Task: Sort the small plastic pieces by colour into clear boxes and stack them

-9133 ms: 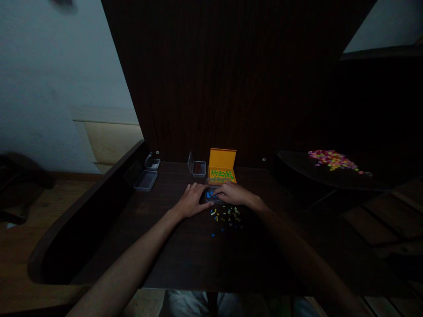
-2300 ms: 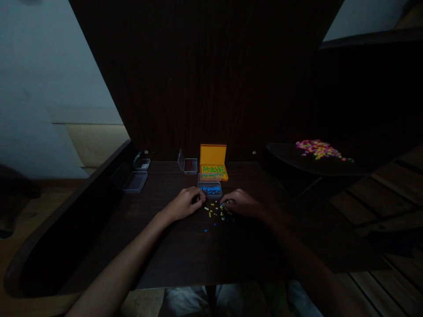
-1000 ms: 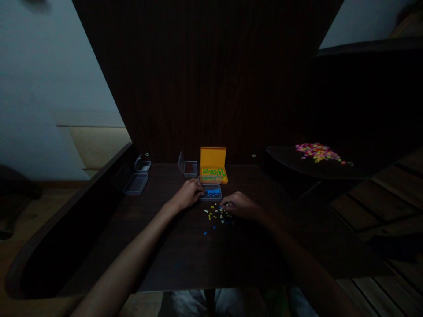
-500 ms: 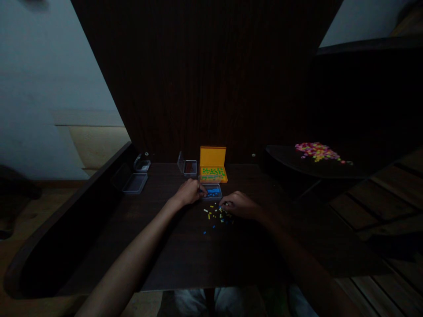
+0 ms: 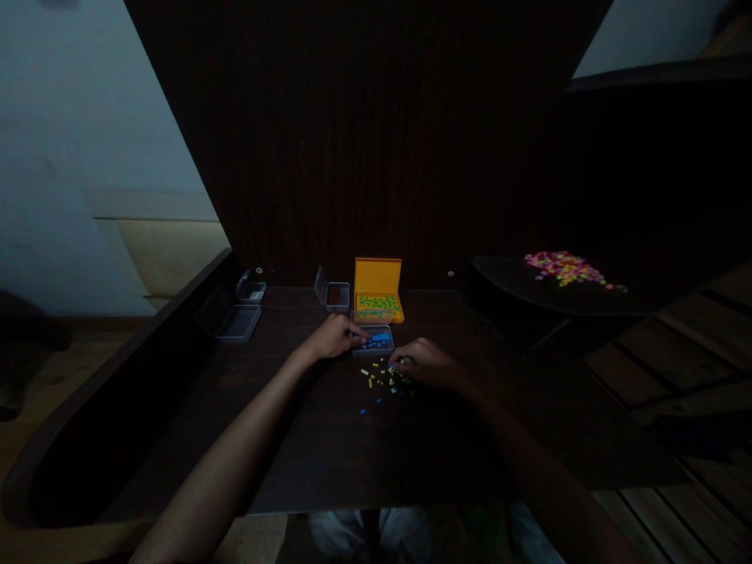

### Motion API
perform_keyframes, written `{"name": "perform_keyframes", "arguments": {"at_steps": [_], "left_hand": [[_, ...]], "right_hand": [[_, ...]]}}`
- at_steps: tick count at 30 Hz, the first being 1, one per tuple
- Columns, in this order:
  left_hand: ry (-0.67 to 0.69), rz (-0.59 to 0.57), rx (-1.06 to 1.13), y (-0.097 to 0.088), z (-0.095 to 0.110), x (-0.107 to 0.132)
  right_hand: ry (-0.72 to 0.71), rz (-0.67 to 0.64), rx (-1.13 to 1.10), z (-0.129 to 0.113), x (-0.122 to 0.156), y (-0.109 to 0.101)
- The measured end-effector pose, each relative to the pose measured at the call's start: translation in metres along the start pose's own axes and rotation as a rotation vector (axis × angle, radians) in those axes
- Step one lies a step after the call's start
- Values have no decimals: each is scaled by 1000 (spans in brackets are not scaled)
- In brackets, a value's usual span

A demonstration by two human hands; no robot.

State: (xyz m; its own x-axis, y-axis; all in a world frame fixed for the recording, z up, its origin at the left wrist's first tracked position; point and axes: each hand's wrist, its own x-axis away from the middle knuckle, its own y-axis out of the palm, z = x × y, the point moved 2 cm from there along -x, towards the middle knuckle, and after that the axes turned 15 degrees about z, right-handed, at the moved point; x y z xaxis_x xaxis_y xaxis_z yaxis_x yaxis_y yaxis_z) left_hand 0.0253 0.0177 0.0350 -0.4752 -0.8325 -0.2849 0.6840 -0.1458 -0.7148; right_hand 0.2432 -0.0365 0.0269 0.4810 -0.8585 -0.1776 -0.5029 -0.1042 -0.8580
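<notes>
My left hand (image 5: 336, 337) is at the left side of a small clear plastic box (image 5: 374, 352) holding blue pieces (image 5: 379, 338). Its index finger is stretched out over the box, and nothing shows in the fingers; the other fingers are partly hidden. My right hand (image 5: 426, 363) is over a loose pile of tiny pieces (image 5: 396, 384), cream, yellow and blue, just in front of the box. Thumb and fingers are pinched together there, with a speck of blue at their tips. Two blue pieces (image 5: 363, 411) lie apart, nearer the front edge.
Behind the clear box stands an open orange case (image 5: 378, 276) with green pieces in it. Further left are an open clear box (image 5: 338, 296) with dark red contents and another open clear box (image 5: 240, 323). Colourful beads (image 5: 565, 268) lie heaped on a dark ledge at right.
My left index finger has straightened out over the clear box, where earlier the fingers were bent together at its edge. My right hand stays pinched at the pile.
</notes>
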Motion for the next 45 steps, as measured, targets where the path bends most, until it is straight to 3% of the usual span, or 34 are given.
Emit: {"name": "perform_keyframes", "arguments": {"at_steps": [5,12,18,25,45], "left_hand": [[17,100,-13,-12,13,20],[118,-142,18,8,31,43],[175,-179,41,20,36,46],[210,-232,14,25,43,51],[127,-216,49,31,41,49]], "right_hand": [[25,11,25,3,1,-4],[62,16,15,10,4,-4],[-7,-4,-14,7,4,0],[39,23,53,3,2,0],[50,35,-8,0,3,-5]]}}
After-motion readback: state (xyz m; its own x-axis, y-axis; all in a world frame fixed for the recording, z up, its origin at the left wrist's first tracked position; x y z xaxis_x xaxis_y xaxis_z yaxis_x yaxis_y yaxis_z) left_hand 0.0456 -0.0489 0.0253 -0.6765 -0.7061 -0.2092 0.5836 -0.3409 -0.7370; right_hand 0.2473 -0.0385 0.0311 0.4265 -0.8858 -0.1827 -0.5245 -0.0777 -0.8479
